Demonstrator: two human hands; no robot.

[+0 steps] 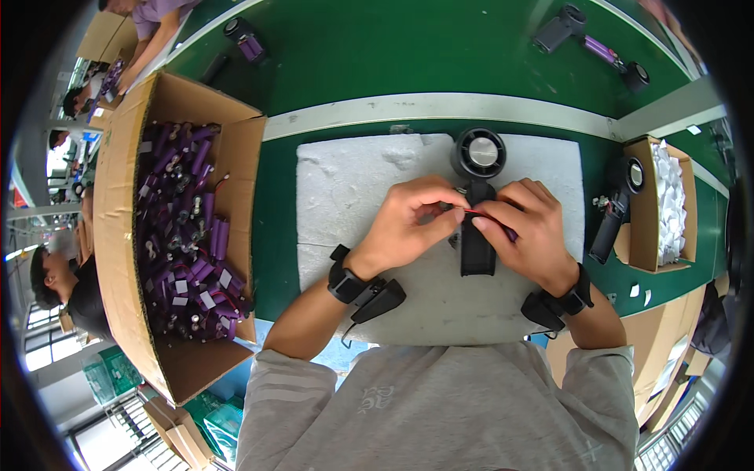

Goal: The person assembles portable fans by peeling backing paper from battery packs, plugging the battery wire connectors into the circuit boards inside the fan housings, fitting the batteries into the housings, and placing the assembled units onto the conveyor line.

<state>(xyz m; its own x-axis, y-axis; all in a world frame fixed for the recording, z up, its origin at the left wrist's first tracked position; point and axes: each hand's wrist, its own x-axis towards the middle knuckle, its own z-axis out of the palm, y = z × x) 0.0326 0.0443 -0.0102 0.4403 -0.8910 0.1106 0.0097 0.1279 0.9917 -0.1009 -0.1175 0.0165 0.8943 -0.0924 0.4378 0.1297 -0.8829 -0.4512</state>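
A black handheld fan (478, 255) lies on a white foam pad (369, 177), its round head (480, 154) pointing away from me and its handle toward me. Over the handle, my left hand (412, 224) pinches a thin red wire (473, 211) between thumb and fingertips. My right hand (528, 228) is closed beside it, with a purple battery cell (510, 234) mostly hidden under its fingers. The red wire runs between both sets of fingertips. Where its ends go, I cannot make out. A black strap device sits on each wrist.
A large cardboard box (126, 228) of purple battery cells (196, 259) stands at the left. At the right are another fan (613, 216) and a small box (644, 206) of white pieces. More fan parts (601, 49) lie beyond a white rail (440, 104). Other people sit at far left.
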